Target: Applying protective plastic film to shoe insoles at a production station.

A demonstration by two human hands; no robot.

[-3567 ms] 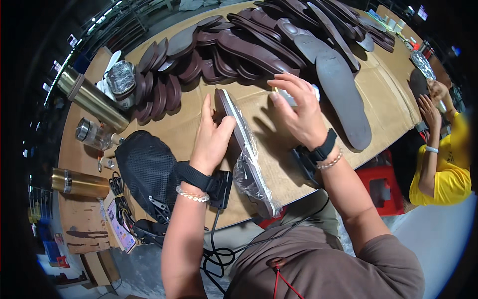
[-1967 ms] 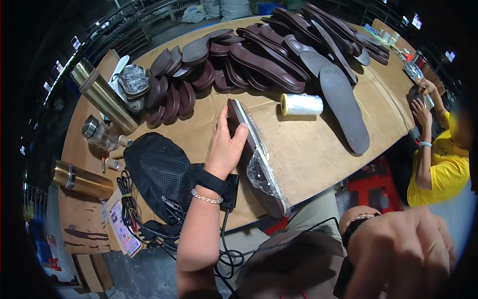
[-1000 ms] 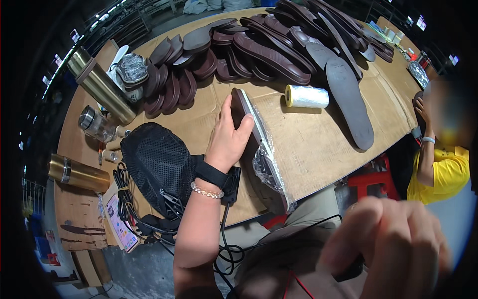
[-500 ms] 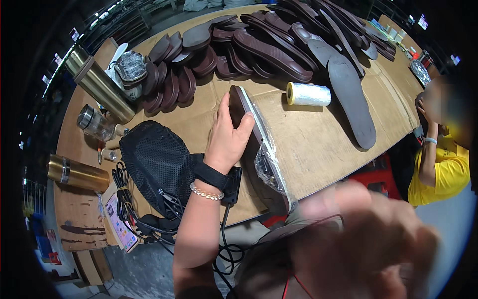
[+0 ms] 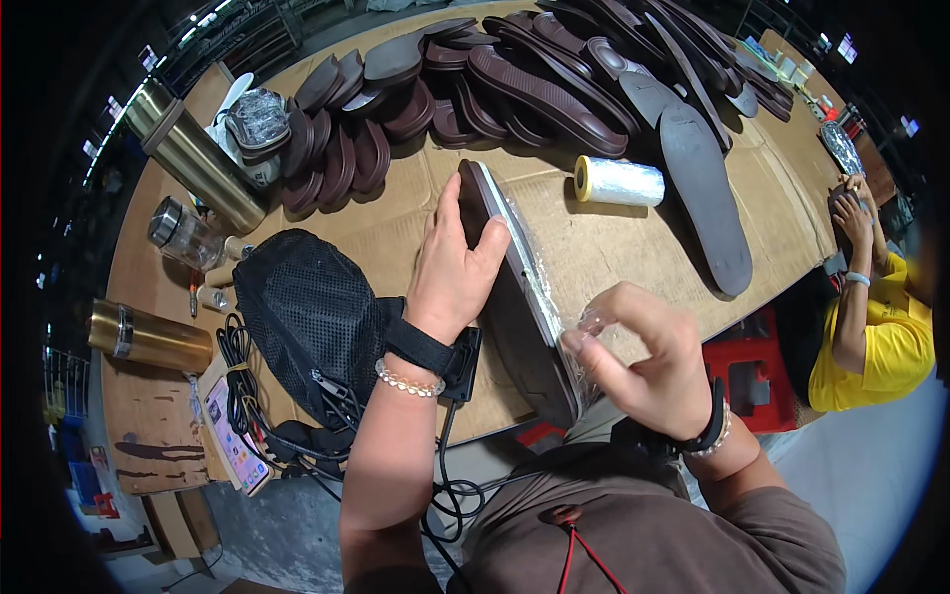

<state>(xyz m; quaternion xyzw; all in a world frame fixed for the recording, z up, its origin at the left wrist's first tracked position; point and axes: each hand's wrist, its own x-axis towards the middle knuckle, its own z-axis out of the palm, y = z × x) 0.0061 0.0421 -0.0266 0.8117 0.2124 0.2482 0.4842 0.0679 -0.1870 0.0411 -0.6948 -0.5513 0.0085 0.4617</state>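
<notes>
A dark brown shoe sole [image 5: 529, 351] stands tilted on its edge on the cardboard-covered table, its pale side strip turned to the right. My left hand [image 5: 457, 267] is closed around its far part, thumb on the near side and fingers behind. Clear plastic film [image 5: 532, 259] lies along the strip and hangs loose toward the near end. There my right hand [image 5: 643, 361] pinches the film between thumb and fingertips, close to the sole's edge. Beyond, to the right, lies a roll of clear film [image 5: 621, 183] with a yellow core.
Many brown soles [image 5: 544, 94] are heaped along the far side, and a flat grey sole [image 5: 705, 188] lies right. At left stand metal flasks [image 5: 153, 337], a glass jar [image 5: 183, 238], a black mesh bag [image 5: 302, 307], cables and a phone [image 5: 236, 436]. A person in yellow [image 5: 871, 337] works at right.
My right hand, a blur at the lower right before, has moved up and left to the sole and now pinches the film. My left hand keeps its hold.
</notes>
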